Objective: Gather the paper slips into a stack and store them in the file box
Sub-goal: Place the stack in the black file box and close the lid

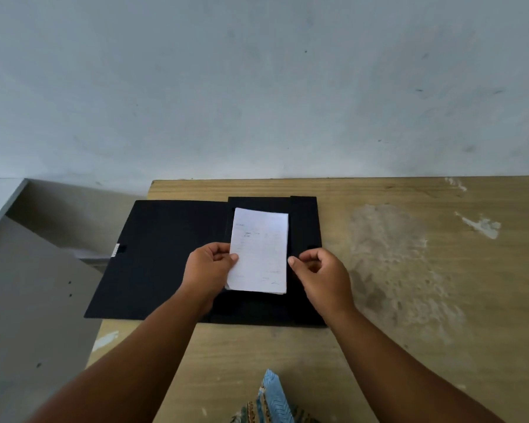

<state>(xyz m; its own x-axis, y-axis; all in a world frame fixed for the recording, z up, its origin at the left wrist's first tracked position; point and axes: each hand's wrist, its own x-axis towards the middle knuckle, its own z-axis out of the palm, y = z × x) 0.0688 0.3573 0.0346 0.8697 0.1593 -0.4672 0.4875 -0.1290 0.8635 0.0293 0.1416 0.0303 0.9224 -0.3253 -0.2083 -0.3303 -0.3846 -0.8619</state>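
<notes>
1. You are at the storing step. The white, handwritten paper slips are already together in one neat stack, and you hold this stack over the tray part of the flat black file box, which lies open on the worn wooden table.

2. Your left hand holds the stack at its left edge, thumb on top and the other fingers under the paper. Your right hand is loosely curled, with the thumb tip touching or almost touching the right edge of the stack. From this view I cannot tell if this hand really pinches the paper or only steadies it.

3. The wide black lid of the box is folded out to the left and hangs partly over the table edge, so I think the opening is free.

4. The near end of the stack looks a little lifted, but I cannot say if the far end already rests on the tray.

5. The next move, I think, is to lower the stack flat inside the tray walls, keep the edges even, take the left fingers out from below without dragging the slips, and then fold the lid over from the left.
</notes>
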